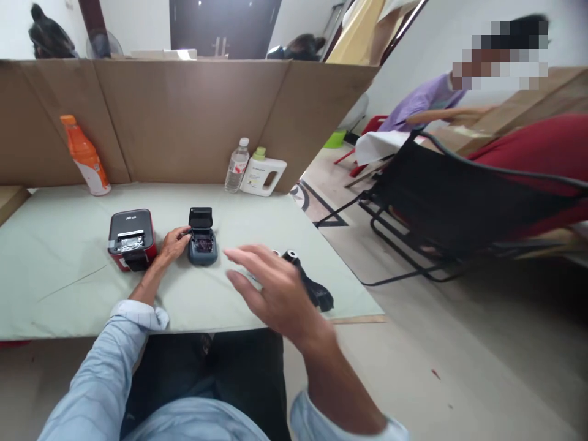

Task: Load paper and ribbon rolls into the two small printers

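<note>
A small dark blue-grey portable printer [203,250] stands on the table with its black lid flipped up, showing a hollow compartment. My left hand [174,246] grips its left edge, the fingertips close to the hinge. Raised over the table to the right is my right hand [271,285], its thumb and fingers apart and holding nothing. Partly hidden behind that hand lie a small black roll [290,255] with a white core and a crumpled black plastic bag [320,294]. Left of my left hand sits a larger red and black printer [133,229] with silvery material at its front slot.
A cardboard screen [193,116] borders the table's back. Before it stand an orange bottle [86,156], a clear water bottle [236,166] and a white jug [263,176]. To the right are a black folding chair [463,214] and a person in a purple top [420,104].
</note>
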